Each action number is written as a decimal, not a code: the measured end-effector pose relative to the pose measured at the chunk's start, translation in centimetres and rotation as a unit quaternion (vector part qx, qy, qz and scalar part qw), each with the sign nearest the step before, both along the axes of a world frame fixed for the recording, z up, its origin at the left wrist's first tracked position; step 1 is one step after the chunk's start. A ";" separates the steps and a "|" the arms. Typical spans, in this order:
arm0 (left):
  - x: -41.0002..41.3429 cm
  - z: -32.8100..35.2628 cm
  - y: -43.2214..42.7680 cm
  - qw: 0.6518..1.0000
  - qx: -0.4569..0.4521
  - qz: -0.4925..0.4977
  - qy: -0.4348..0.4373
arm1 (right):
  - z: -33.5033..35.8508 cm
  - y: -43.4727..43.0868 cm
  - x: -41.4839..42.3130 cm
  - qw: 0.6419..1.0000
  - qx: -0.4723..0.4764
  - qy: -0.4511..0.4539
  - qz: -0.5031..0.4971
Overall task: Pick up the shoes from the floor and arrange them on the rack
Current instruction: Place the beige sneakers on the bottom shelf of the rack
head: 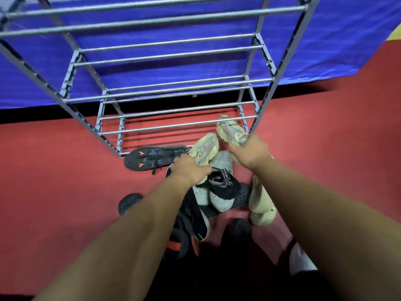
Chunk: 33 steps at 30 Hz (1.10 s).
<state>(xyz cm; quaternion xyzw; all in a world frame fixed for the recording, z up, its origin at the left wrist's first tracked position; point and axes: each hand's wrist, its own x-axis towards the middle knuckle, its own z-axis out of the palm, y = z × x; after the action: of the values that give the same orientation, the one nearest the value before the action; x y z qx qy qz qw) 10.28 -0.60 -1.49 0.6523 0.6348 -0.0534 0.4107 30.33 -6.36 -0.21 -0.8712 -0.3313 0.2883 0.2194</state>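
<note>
A tall grey metal shoe rack (167, 92) with bar shelves stands on the red floor, all its shelves bare. Below its front lies a pile of shoes. My left hand (188, 170) grips the heel of one pale yellow sneaker (206, 146). My right hand (251, 151) holds the matching pale yellow sneaker (230, 129) by its heel, lifted near the rack's bottom right corner. A black sneaker with orange marks (152, 157) lies to the left. A grey and black high-top sneaker (221, 187) and a cream sneaker (260, 205) lie under my arms.
A blue sheet (325, 51) hangs behind the rack. More dark shoes (188, 224) lie close to me between my forearms. The red floor (54, 170) stretches left and right of the pile.
</note>
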 end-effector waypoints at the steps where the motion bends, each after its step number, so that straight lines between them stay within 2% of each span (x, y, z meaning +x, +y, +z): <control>1: 0.5 -0.4 1.3 1.000 0.014 0.014 -0.008 | -0.6 0.8 0.1 1.000 0.012 0.007 0.001; 6: 3.9 -3.5 6.6 0.994 0.051 0.059 -0.072 | -4.1 5.1 1.5 0.998 0.052 0.047 0.006; 10: 6.5 -6.2 8.9 0.992 0.074 0.067 -0.081 | -6.2 7.5 2.9 0.998 0.045 0.053 0.003; 14: 8.7 -8.2 9.9 0.991 0.083 0.072 -0.073 | -8.0 9.8 4.1 1.000 0.023 0.000 -0.011; 18: 10.6 -8.1 10.9 0.996 0.089 0.029 -0.014 | -7.8 11.4 3.8 0.996 -0.011 -0.066 0.055; 23: 12.6 -8.1 11.7 0.991 0.133 0.015 0.006 | -8.7 12.9 4.3 0.996 0.074 -0.048 -0.030; 25: 13.2 -9.3 12.9 0.987 0.153 0.036 0.023 | -9.2 13.1 5.0 0.998 0.048 -0.033 -0.034; 27: 13.6 -10.0 13.6 0.991 0.121 0.054 0.009 | -9.2 13.1 5.4 0.999 0.015 -0.036 -0.020; 29: 13.7 -11.2 13.6 0.997 0.078 0.017 0.001 | -9.0 13.3 5.3 0.999 -0.031 -0.003 -0.016; 31: 13.4 -12.6 13.3 0.995 0.094 -0.031 0.016 | -9.3 13.6 5.1 0.994 -0.093 -0.036 0.055; 32: 13.1 -13.0 13.2 0.993 0.110 -0.048 0.021 | -8.8 13.4 4.6 0.992 -0.109 -0.043 0.050; 33: 12.8 -13.1 13.1 0.992 0.110 -0.055 0.023 | -9.3 13.6 4.7 0.981 -0.138 -0.091 0.100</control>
<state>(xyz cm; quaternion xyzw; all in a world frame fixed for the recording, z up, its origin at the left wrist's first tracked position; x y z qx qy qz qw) 23.03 12.53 -14.58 0.7259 0.6094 -0.0203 0.3182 35.04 7.29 -9.50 -0.8783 -0.3925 0.2707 0.0363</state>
